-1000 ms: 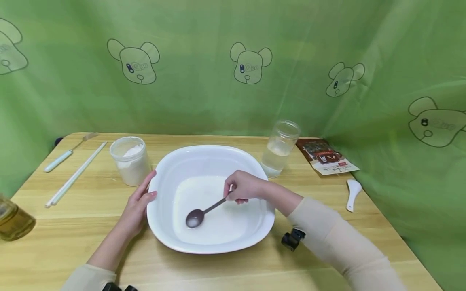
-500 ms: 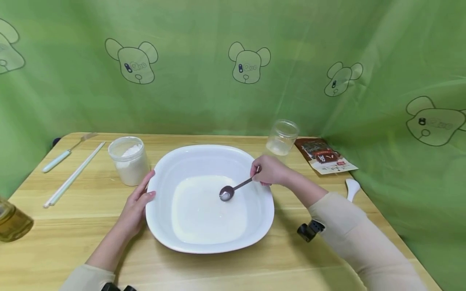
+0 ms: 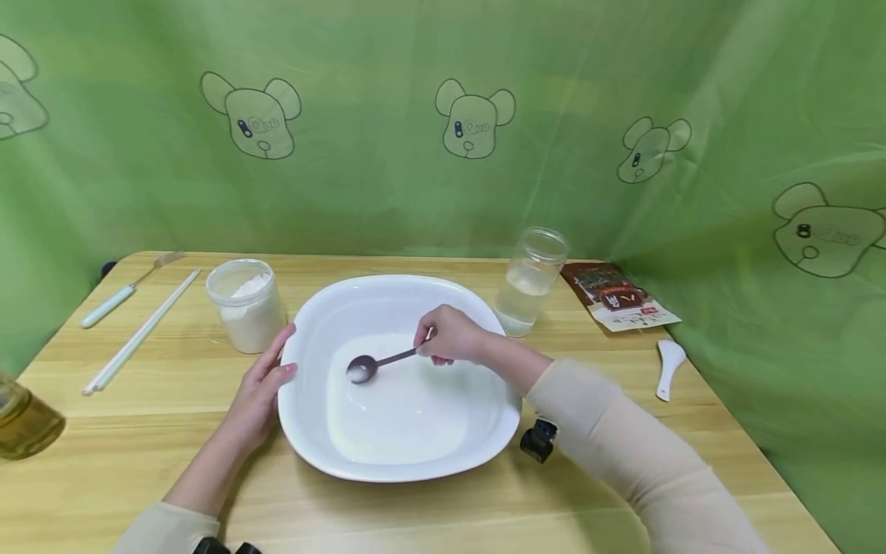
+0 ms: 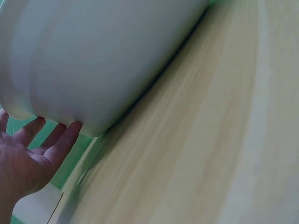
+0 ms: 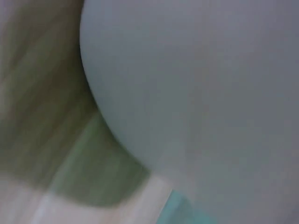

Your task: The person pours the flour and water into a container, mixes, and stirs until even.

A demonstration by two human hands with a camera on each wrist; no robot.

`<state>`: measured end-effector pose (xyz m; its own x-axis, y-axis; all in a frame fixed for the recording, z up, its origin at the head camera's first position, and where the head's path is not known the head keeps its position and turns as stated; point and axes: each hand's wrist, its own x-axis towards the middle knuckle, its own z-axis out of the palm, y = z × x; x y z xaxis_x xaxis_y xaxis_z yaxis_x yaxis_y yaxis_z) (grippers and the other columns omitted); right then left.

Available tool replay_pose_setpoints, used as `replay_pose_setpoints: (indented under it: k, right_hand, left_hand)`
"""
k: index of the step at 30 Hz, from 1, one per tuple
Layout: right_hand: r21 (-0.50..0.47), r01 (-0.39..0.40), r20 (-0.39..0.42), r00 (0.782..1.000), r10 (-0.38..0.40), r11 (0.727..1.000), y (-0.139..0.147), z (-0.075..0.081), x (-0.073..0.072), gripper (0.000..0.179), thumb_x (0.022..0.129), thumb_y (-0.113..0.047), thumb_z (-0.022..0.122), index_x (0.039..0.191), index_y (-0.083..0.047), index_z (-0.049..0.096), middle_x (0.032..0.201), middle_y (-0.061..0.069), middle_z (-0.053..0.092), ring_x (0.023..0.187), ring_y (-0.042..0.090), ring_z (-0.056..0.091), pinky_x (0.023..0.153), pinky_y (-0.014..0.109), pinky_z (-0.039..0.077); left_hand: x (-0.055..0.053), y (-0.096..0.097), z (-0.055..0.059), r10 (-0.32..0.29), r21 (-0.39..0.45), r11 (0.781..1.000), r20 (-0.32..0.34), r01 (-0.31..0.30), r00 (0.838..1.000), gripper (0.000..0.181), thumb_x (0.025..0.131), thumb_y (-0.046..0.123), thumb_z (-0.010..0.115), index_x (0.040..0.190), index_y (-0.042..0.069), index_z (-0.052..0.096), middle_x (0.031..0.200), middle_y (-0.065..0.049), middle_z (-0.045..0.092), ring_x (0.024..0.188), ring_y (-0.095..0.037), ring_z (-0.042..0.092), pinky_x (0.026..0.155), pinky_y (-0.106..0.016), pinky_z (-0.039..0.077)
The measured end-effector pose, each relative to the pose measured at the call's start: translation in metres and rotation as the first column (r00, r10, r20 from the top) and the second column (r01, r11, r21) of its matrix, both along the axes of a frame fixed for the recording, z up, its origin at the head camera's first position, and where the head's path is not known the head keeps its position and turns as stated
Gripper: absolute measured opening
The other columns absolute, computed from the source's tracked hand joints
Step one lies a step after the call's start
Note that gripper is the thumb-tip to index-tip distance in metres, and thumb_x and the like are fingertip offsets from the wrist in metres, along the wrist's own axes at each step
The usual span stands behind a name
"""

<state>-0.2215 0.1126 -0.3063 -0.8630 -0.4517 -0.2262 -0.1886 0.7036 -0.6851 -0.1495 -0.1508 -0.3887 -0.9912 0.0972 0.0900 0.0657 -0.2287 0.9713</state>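
A large white basin stands on the table with a milky-looking liquid over its floor. My right hand pinches the end of a dark brown spoon inside it. The spoon's head points left, low over the liquid, with something whitish in it. My left hand rests at the basin's left side, thumb and forefinger tips at the rim. In the left wrist view its fingers extend to the outer wall. The right wrist view shows the basin's outer wall blurred, without the hand.
Behind the left hand is a jar of white powder; a jar of clear liquid stands back right. Chopsticks and a blue-handled tool lie left, near an amber bottle. A packet and white spoon lie right.
My right hand carried the spoon from the lower left of the basin up toward its right side, then back left. My left hand has stayed at the rim.
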Motion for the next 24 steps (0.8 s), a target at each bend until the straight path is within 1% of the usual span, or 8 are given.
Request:
replay_pose_setpoints:
  k: [4,7,11,13,16,19,21,24]
  right_hand:
    - [-0.045,-0.074,0.063,0.995,0.077,0.996,-0.004,-0.004,0.013,0.004,0.075,0.003,0.060,0.072,0.000,0.060,0.047,0.006,0.050,0.039,0.012,0.044,0.035,0.021,0.037]
    - [-0.058,-0.138,0.100,0.985,0.143,0.989,-0.001,-0.003,0.022,0.003,0.075,0.003,0.060,0.072,0.001,0.060,0.046,0.005,0.050,0.038,0.012,0.043,0.035,0.020,0.035]
    - [-0.017,-0.209,0.119,0.971,0.210,0.978,0.012,0.003,0.032,0.006,0.075,0.004,0.059,0.071,-0.001,0.060,0.046,0.005,0.050,0.037,0.011,0.041,0.034,0.018,0.034]
    - [0.022,-0.228,0.112,0.968,0.224,0.973,0.021,0.007,0.035,0.009,0.074,0.004,0.059,0.070,-0.004,0.059,0.046,0.004,0.050,0.037,0.010,0.041,0.034,0.017,0.034]
    - [0.076,-0.231,0.096,0.970,0.224,0.970,0.038,0.015,0.036,0.011,0.073,0.005,0.058,0.069,-0.005,0.059,0.045,0.003,0.049,0.037,0.010,0.041,0.034,0.017,0.033]
    - [0.122,-0.206,0.060,0.978,0.200,0.971,0.054,0.022,0.035,0.011,0.071,0.006,0.057,0.068,-0.005,0.059,0.045,0.003,0.048,0.037,0.009,0.041,0.034,0.018,0.035]
    - [0.153,-0.180,0.012,0.984,0.180,0.972,0.063,0.027,0.031,0.012,0.070,0.007,0.056,0.067,-0.004,0.059,0.046,0.002,0.048,0.037,0.009,0.041,0.034,0.018,0.035]
    - [0.206,-0.120,-0.071,0.988,0.137,0.971,0.071,0.033,0.025,0.012,0.070,0.007,0.055,0.067,-0.004,0.058,0.046,0.002,0.049,0.037,0.010,0.042,0.034,0.019,0.036]
  left_hand:
    - [0.000,0.001,0.000,0.006,-0.011,1.000,-0.012,-0.007,1.000,0.052,0.088,0.012,0.044,0.137,0.018,0.026,0.141,-0.012,0.013,0.099,-0.008,0.048,0.075,-0.024,0.047]
    - [0.000,0.001,0.000,0.013,-0.005,1.000,-0.012,-0.013,1.000,0.052,0.088,0.011,0.044,0.137,0.018,0.027,0.141,-0.012,0.013,0.098,-0.007,0.049,0.075,-0.025,0.047]
    - [0.000,0.001,-0.001,0.007,0.008,1.000,-0.011,-0.006,1.000,0.052,0.088,0.011,0.044,0.137,0.018,0.027,0.141,-0.014,0.014,0.097,-0.008,0.050,0.074,-0.026,0.048]
    - [-0.001,0.001,-0.002,0.003,0.009,1.000,-0.017,-0.003,1.000,0.052,0.088,0.011,0.044,0.137,0.017,0.026,0.140,-0.014,0.014,0.097,-0.008,0.049,0.074,-0.026,0.047]
    - [-0.001,0.001,-0.002,0.002,0.011,1.000,-0.024,-0.001,1.000,0.052,0.088,0.011,0.044,0.137,0.017,0.026,0.140,-0.015,0.015,0.097,-0.008,0.049,0.073,-0.026,0.048]
    - [0.000,0.001,-0.003,0.004,0.010,1.000,-0.028,-0.003,1.000,0.052,0.088,0.011,0.043,0.137,0.017,0.026,0.140,-0.015,0.016,0.097,-0.009,0.050,0.073,-0.027,0.048]
    - [0.000,0.001,-0.002,0.004,0.008,1.000,-0.024,-0.004,1.000,0.052,0.088,0.011,0.043,0.137,0.018,0.027,0.139,-0.015,0.016,0.096,-0.009,0.050,0.072,-0.027,0.048]
    - [0.000,0.000,-0.002,0.008,0.001,1.000,-0.020,-0.007,1.000,0.052,0.088,0.011,0.043,0.136,0.019,0.027,0.140,-0.015,0.015,0.095,-0.009,0.051,0.071,-0.027,0.049]
